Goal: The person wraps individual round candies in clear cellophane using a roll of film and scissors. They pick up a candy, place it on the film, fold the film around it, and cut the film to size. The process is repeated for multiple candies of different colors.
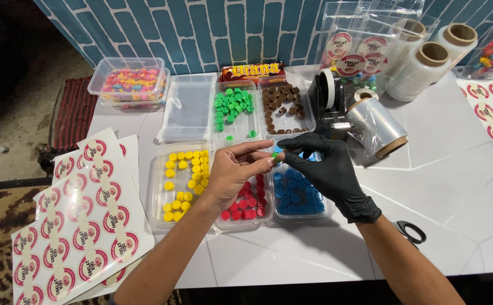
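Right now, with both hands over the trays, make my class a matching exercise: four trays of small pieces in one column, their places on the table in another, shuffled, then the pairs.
Column one:
1. green pieces tray
2. brown pieces tray
3. yellow pieces tray
4. blue pieces tray

Column two:
A. front row, under the gloved right hand
B. back row, beside the tape dispenser
C. front row, nearest the sticker sheets
D. back row, beside the stack of clear bags

Pairs: 1-D, 2-B, 3-C, 4-A

We see a small home packing station. White tiled table (455, 169) holds clear plastic trays of coloured candy pieces (238, 107), round red-and-white sticker sheets (82, 226), clear film rolls (421, 70).
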